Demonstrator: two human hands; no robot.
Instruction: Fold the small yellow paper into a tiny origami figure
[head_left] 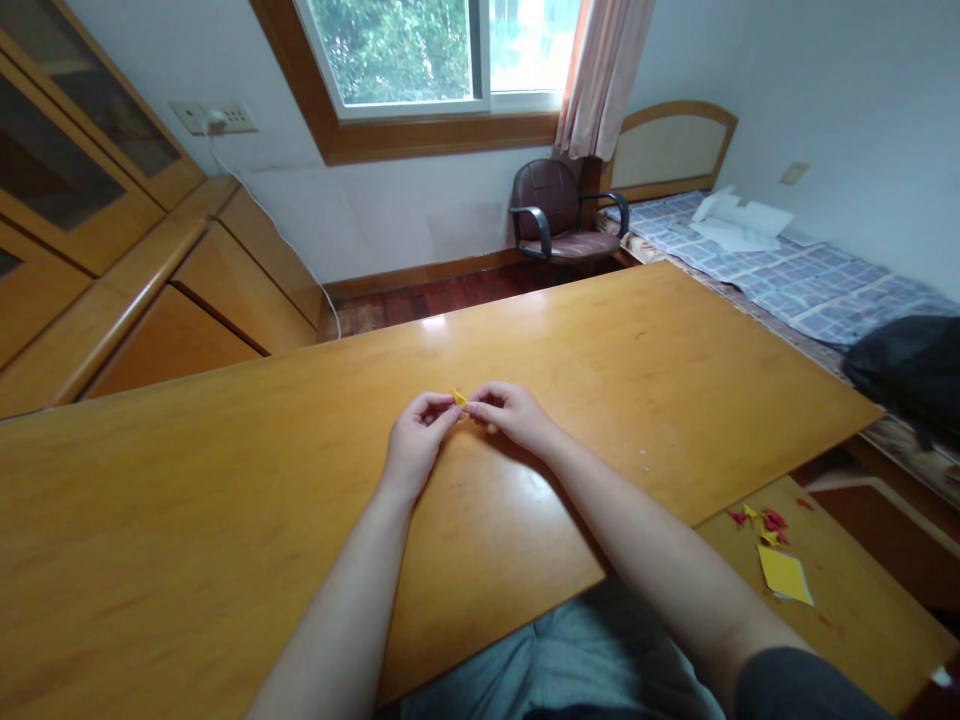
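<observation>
A small piece of folded yellow paper (459, 398) is held just above the wooden table (247, 500), between my two hands. My left hand (421, 432) pinches its left side between thumb and fingers. From the right, my right hand (514, 412) closes thumb and forefinger on the paper's other side. The fingertips hide part of the paper, so its exact folded shape cannot be made out.
On a lower wooden surface at right lie several small red and yellow folded papers (766, 522) and a yellow paper sheet (785, 575). Beyond the table stand a brown armchair (551, 210) and a bed (817, 280) bearing a black bag (907, 370). Wooden cabinets (247, 265) line the left.
</observation>
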